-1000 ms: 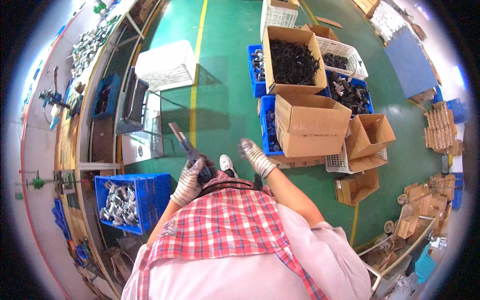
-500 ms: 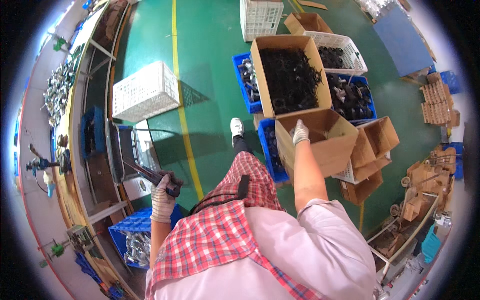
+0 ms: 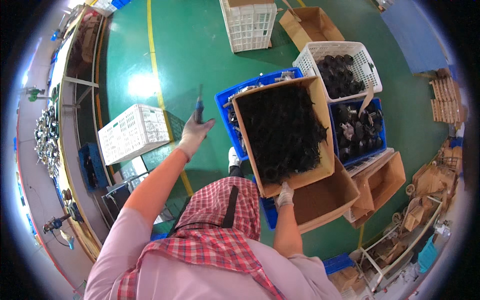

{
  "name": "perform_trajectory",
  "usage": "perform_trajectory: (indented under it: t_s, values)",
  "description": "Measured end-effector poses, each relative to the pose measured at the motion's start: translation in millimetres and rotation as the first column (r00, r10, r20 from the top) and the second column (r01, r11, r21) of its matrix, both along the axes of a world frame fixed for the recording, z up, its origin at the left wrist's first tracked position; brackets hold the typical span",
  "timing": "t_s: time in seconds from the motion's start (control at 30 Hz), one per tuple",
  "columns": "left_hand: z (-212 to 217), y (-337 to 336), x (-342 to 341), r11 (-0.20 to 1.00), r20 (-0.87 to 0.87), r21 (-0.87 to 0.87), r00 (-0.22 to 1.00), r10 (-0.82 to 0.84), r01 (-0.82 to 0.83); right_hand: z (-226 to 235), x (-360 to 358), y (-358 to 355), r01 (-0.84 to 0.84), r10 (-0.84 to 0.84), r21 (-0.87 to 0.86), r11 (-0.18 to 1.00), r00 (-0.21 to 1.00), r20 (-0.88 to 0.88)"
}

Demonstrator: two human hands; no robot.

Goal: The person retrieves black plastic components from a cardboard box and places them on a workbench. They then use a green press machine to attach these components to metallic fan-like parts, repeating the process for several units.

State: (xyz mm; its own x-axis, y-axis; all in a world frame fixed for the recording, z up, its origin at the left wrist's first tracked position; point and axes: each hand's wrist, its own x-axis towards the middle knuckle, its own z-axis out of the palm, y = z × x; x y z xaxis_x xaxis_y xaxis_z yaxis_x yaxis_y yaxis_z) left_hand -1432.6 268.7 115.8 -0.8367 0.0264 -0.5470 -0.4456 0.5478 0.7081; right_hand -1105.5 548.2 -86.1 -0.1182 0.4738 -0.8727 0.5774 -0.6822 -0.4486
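Note:
My left hand [image 3: 194, 136], in a pale glove with darkened fingertips, is raised over the floor left of the cartons. It is closed on a slim dark hand tool [image 3: 199, 111] that points away from me; motion blur hides its exact kind. At the near edge of a cardboard box [image 3: 328, 145] heaped with black parts [image 3: 282, 132], my gloved right hand [image 3: 285, 195] grips the cardboard, with some fingers hidden. Under and beside that edge sits another, open cardboard box [image 3: 325, 197] with its brown inside showing.
Blue crates [image 3: 225, 117] of metal parts and a white crate [image 3: 372, 75] of black parts surround the box. A white perforated crate [image 3: 132, 132] stands to the left, near a workbench [image 3: 65, 125]. A trolley frame [image 3: 400, 250] is at the lower right.
My left hand has swung forward and right with the tool. My right hand has moved from the brown open box to the near edge of the filled one. My view has shifted forward.

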Motion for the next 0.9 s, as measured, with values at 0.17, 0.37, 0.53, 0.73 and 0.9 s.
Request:
perform_trajectory:
  t_s: [0.17,0.37,0.53,0.73,0.9]
  values:
    - [-50,99,-87,0.948,-0.129,-0.020,0.940,-0.317,0.317,9,4,9,0.089,-0.090,-0.089,0.992,0.996,-0.012]
    - [-5,98,-118,0.816,-0.080,-0.270,0.833,-0.547,0.511,74,-25,21,-0.370,0.330,0.192,0.909,0.921,0.208]
    - [4,85,-122,0.855,-0.071,-0.268,0.875,-0.478,0.445,213,-68,50,-0.254,0.249,0.190,0.948,0.967,0.050]
    - [82,-102,-77,0.985,0.130,-0.084,0.982,-0.139,0.150,289,-103,45,-0.811,0.738,0.421,0.406,0.563,0.373]
    - [33,-266,-27,0.963,0.104,-0.031,0.958,0.269,-0.267,257,-238,-51,-0.883,0.881,0.410,0.227,0.366,0.300]
